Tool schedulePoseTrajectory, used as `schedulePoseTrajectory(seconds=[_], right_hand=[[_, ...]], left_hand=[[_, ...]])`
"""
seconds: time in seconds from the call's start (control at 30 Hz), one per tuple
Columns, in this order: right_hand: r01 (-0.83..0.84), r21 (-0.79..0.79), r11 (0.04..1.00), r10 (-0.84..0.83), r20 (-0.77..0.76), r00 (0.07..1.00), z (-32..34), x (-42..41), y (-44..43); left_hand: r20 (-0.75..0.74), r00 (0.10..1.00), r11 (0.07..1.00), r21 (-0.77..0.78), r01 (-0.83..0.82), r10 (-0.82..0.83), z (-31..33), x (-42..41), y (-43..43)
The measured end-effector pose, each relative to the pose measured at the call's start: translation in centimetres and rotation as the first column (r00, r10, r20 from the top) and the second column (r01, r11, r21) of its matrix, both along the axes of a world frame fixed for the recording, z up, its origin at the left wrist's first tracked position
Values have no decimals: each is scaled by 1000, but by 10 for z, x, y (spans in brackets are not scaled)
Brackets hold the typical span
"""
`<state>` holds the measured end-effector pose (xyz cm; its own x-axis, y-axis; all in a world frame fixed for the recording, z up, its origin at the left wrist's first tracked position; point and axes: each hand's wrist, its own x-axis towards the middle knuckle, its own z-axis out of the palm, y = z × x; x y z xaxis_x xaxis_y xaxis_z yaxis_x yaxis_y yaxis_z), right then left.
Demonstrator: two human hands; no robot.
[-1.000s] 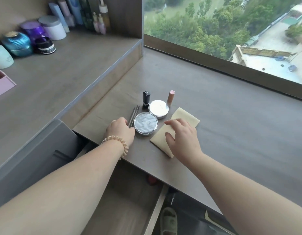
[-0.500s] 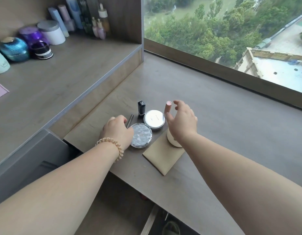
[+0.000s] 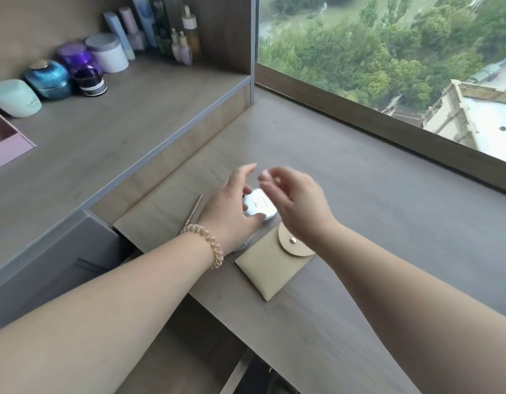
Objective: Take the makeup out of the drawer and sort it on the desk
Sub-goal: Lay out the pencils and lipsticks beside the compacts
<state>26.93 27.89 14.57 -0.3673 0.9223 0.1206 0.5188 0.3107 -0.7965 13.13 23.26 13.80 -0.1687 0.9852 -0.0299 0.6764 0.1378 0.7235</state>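
Note:
A white round compact (image 3: 259, 205) lies on the lower desk (image 3: 359, 223). My left hand (image 3: 229, 211) grips it, thumb at its near edge and a finger at its left edge. My right hand (image 3: 298, 207) hovers just right of and above it, fingers loosely curved and blurred, with nothing seen in them. Only a sliver of the marbled compact (image 3: 244, 245) peeks out below my left wrist. Thin grey pencils (image 3: 193, 211) lie to the left. A beige snap pouch (image 3: 270, 270) sits in front of my right wrist. The black lipstick and the pink tube are hidden behind my hands.
The open drawer (image 3: 175, 354) gapes under the desk's near edge. A raised shelf (image 3: 118, 123) on the left carries jars (image 3: 105, 54), bottles and a pink tray (image 3: 3, 142). A window sill (image 3: 388, 132) bounds the desk at the back right.
My left hand left the pencils and moved right onto the white compact. My right hand stayed beside the pink tube. The pouch now shows its flap and snap.

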Motion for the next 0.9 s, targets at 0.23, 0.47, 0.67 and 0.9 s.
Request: schedulePoseTrajectory(seconds=[0.23,0.47,0.67,0.9], right_hand=[[-115,-199,973,130,66,989,30,6,-33],[19,-416,909,-36,-33,999,54,-6,-60],[-56,-176,983,67,60,996,68,-14,-83],[-93,-278,956,103,20,994,71,-5,-99]], left_hand=[[-254,945,974,43,223,-206,33,2,-22],[-229,921,947,0,322,-313,57,-16,-64],[348,862,894,-120,431,-369,83,-21,-90],[153,896,881,-175,440,-418,70,-34,-99]])
